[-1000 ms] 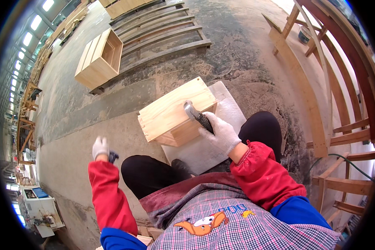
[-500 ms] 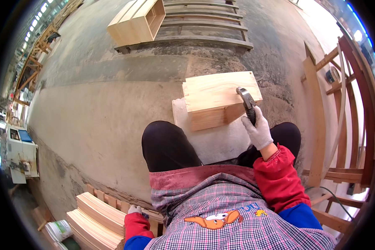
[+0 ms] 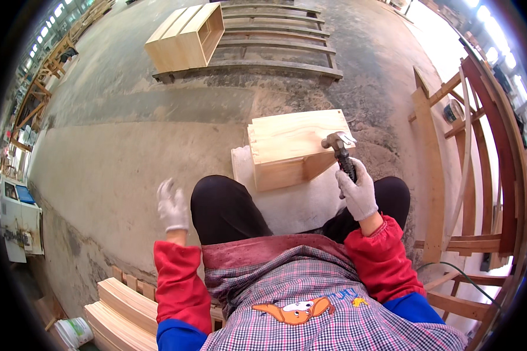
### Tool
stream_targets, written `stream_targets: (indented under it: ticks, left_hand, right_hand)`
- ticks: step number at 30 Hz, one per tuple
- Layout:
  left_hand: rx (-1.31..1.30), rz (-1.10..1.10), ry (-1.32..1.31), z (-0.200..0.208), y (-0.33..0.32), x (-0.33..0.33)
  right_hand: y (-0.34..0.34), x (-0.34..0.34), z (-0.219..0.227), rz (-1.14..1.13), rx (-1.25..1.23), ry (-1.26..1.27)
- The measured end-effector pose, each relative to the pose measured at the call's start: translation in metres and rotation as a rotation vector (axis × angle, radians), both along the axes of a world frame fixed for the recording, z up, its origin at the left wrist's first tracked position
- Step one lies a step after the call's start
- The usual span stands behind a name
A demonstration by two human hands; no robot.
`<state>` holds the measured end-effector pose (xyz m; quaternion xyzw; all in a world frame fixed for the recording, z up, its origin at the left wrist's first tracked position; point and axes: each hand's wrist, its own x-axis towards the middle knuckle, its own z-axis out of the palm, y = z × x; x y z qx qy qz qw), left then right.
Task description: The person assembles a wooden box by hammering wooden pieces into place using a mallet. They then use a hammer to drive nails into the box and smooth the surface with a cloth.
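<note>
My right hand (image 3: 358,188), in a white glove, is wrapped round the dark handle of a claw hammer (image 3: 344,157). The hammer's metal head overlaps the right end of a pale wooden box (image 3: 293,137) in my view; whether they touch I cannot tell. Finger joints show at the box's left corner. The box rests on a light, padded-looking block (image 3: 242,164) in front of my knees. Out to the left of my knee, my gloved left hand (image 3: 173,206) is raised over the floor, fingers apart and holding nothing.
Stacked wooden boards (image 3: 126,304) lie low at my left, near a white bucket (image 3: 74,332). Ahead, more pale boxes (image 3: 178,50) sit at the end of a slatted pallet (image 3: 275,67). A wooden frame (image 3: 433,175) stands close on my right. A white machine (image 3: 20,216) is far left.
My left hand has come up and forward from beside the board stack. The hammer in my right hand has turned, so its head and claw now show from the side.
</note>
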<state>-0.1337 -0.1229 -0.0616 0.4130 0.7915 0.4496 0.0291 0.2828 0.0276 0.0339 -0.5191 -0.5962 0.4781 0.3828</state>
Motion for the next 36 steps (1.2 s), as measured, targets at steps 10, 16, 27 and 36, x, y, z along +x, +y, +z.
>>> stream_targets:
  ticks: [10,16,27,36]
  left_hand:
    - [-0.058,-0.816,0.797,0.058,0.141,0.207]
    - [-0.013,-0.775,0.271,0.018,0.195,0.250]
    - [0.416,-0.918,-0.943,0.009,0.199,0.259]
    - [0.103,-0.936,-0.837,0.036,0.137,0.212]
  right_hand:
    - [-0.004,-0.046,0.083,0.209,0.038,0.146]
    - [-0.003,-0.083,0.068,0.372,0.235,0.108]
    - [0.003,-0.087,0.073,0.401,0.310,-0.080]
    - [0.027,-0.075,0.054,0.348,0.254,-0.374]
